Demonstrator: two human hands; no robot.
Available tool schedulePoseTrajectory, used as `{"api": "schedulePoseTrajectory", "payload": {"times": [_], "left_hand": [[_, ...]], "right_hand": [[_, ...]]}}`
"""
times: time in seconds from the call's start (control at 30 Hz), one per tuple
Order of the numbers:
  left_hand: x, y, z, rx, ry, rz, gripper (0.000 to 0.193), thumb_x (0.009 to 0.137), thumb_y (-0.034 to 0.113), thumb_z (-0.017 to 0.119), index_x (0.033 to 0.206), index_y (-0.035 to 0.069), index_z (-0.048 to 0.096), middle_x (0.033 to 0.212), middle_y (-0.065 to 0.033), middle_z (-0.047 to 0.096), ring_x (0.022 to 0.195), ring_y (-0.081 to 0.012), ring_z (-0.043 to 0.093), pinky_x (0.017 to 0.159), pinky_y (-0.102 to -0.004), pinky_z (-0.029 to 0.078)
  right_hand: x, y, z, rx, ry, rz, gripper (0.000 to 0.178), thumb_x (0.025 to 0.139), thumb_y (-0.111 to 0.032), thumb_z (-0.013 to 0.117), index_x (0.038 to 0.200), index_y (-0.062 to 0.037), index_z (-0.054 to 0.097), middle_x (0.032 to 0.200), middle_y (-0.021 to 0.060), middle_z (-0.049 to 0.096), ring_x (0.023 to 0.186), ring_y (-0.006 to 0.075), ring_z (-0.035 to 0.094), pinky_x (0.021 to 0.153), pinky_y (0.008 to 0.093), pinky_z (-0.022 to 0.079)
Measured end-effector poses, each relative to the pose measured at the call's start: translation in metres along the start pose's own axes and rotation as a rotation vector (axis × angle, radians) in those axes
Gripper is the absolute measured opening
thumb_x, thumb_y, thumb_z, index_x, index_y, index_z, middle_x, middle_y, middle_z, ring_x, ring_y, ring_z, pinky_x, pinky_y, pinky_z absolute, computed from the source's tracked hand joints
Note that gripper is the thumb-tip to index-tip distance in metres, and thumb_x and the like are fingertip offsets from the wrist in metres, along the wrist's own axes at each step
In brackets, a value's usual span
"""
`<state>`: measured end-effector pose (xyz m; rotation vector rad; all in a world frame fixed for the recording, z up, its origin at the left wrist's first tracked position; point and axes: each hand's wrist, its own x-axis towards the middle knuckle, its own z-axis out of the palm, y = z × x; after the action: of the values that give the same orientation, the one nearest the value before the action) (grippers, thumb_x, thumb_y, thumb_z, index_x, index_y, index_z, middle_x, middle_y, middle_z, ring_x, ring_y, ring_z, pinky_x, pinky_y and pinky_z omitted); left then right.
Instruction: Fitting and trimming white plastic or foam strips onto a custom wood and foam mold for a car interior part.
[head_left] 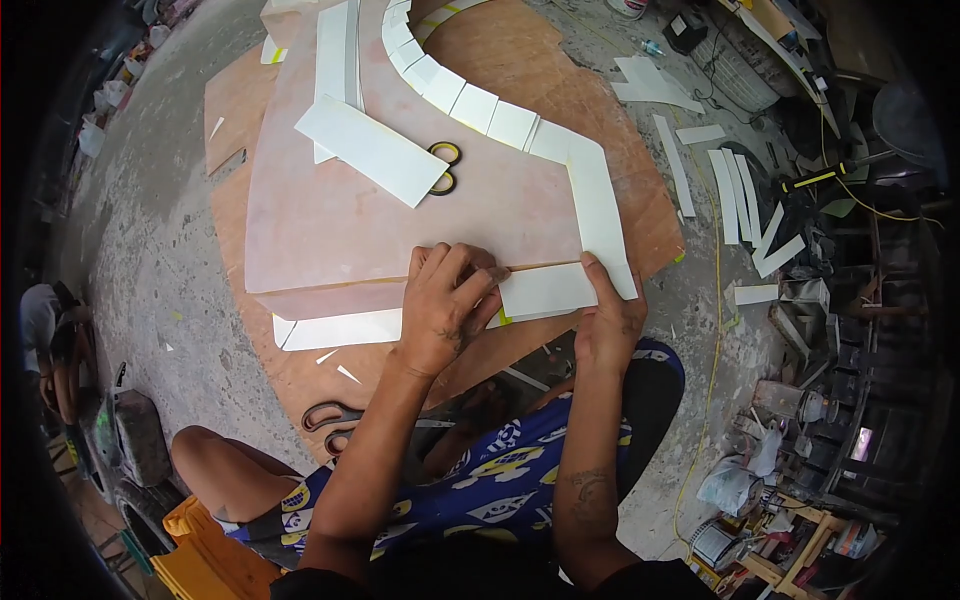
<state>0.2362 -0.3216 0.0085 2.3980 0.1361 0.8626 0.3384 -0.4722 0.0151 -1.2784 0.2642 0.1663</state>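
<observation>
A pale pink, flat-topped form (350, 220) lies on a brown plywood board (630, 170). White card pieces line its curved cutout and its right and near edges. My right hand (608, 320) pinches a white card strip (548, 288) at the near right corner, thumb on top and fingers beneath. My left hand (445, 305) is closed at the strip's left end, fingertips pressed together by the form's edge. Whatever lies between those fingertips is hidden. A bit of yellow tape (504, 318) shows just below them. Another white strip (345, 330) runs left along the near edge.
Small yellow-and-black scissors (444, 168) lie partly under a loose white card (375, 150) on the form. Larger dark-handled scissors (332, 418) lie near my left forearm. Cut white strips (735, 197) are scattered on the concrete floor at right. Another person (55, 340) is at far left.
</observation>
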Motion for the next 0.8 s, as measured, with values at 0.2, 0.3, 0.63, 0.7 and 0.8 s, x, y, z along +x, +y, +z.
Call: {"api": "schedulePoseTrajectory", "payload": {"times": [0.2, 0.3, 0.63, 0.7, 0.8], "left_hand": [[-0.0008, -0.001, 0.0, 0.022, -0.014, -0.007, 0.027, 0.062, 0.005, 0.072, 0.089, 0.012, 0.069, 0.09, -0.0003, 0.06, 0.081, -0.0211, 0.054, 0.074, -0.0353, 0.04], [-0.0001, -0.0002, -0.0006, 0.016, -0.017, -0.009, 0.027, 0.063, 0.005, 0.072, 0.089, 0.012, 0.069, 0.09, -0.0006, 0.06, 0.082, -0.021, 0.054, 0.074, -0.0354, 0.04], [-0.0003, -0.0001, 0.0009, 0.003, 0.005, 0.0, 0.028, 0.065, 0.004, 0.072, 0.091, 0.012, 0.067, 0.091, -0.0014, 0.06, 0.08, -0.0217, 0.054, 0.074, -0.0357, 0.04], [0.0, 0.0001, 0.0012, -0.003, 0.012, 0.006, 0.028, 0.064, 0.004, 0.072, 0.091, 0.012, 0.067, 0.091, -0.0014, 0.06, 0.079, -0.0218, 0.054, 0.074, -0.0358, 0.04], [-0.0003, -0.0005, 0.0006, 0.023, 0.008, 0.004, 0.028, 0.064, 0.005, 0.072, 0.091, 0.012, 0.067, 0.09, -0.0014, 0.06, 0.079, -0.0219, 0.053, 0.074, -0.0358, 0.04]], "right_hand": [[-0.0001, 0.0019, 0.0011, 0.05, -0.005, -0.049, 0.062, 0.073, -0.001, 0.08, 0.127, -0.0023, 0.049, 0.116, 0.011, 0.061, 0.107, 0.0196, 0.059, 0.091, 0.03, 0.048], [-0.0005, 0.002, 0.001, 0.058, 0.003, -0.065, 0.066, 0.073, -0.001, 0.08, 0.129, -0.0042, 0.046, 0.12, 0.0111, 0.058, 0.111, 0.0196, 0.057, 0.093, 0.0307, 0.047], [0.0009, 0.0055, -0.001, 0.117, 0.006, -0.048, 0.059, 0.074, 0.001, 0.079, 0.124, -0.0057, 0.047, 0.118, 0.0092, 0.057, 0.108, 0.0186, 0.057, 0.094, 0.0297, 0.047], [-0.0008, 0.0041, -0.0009, 0.13, 0.002, -0.064, 0.058, 0.074, 0.001, 0.079, 0.123, -0.0055, 0.047, 0.117, 0.0094, 0.057, 0.108, 0.0185, 0.057, 0.094, 0.0298, 0.047], [-0.0036, 0.0018, -0.0004, 0.138, 0.001, -0.036, 0.051, 0.079, -0.002, 0.076, 0.122, -0.0032, 0.049, 0.118, 0.0099, 0.058, 0.109, 0.0182, 0.057, 0.093, 0.0306, 0.049]]}}
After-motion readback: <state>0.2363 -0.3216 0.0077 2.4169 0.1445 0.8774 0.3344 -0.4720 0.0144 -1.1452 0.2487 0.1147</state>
